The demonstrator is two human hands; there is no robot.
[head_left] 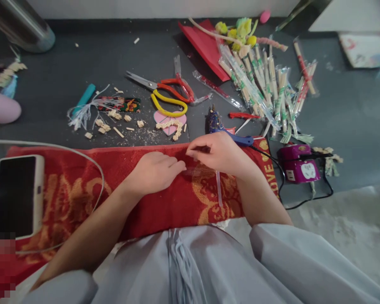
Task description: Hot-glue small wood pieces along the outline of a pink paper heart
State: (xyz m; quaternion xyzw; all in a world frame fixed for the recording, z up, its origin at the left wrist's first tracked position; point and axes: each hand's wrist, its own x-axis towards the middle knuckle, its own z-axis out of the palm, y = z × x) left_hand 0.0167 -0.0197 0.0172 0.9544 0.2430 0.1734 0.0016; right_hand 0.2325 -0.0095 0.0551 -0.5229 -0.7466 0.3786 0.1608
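Observation:
Over the red towel [164,215], my left hand [156,172] is closed, its thumb and fingers pressed together. A faint clear strip [194,171] shows by its fingertips; whether it is held I cannot tell. My right hand [220,153] is pinched just to the right, fingertips near the left ones. What it holds, if anything, is too small to name. A translucent glue stick [219,192] lies on the towel below the right wrist. Behind that hand rests a blue glue gun [214,120], partly hidden by it. Crinkled pale wooden pieces [174,125] lie on a pink heart-shaped card [166,118].
Scissors [167,88] with red and yellow handles lie beyond my hands. Several wrapped chopsticks [266,80] are heaped at back right, near a red envelope [205,50]. A purple power adapter [299,164] with black cable stands right. A phone [17,196] lies left beside a white cable [93,158].

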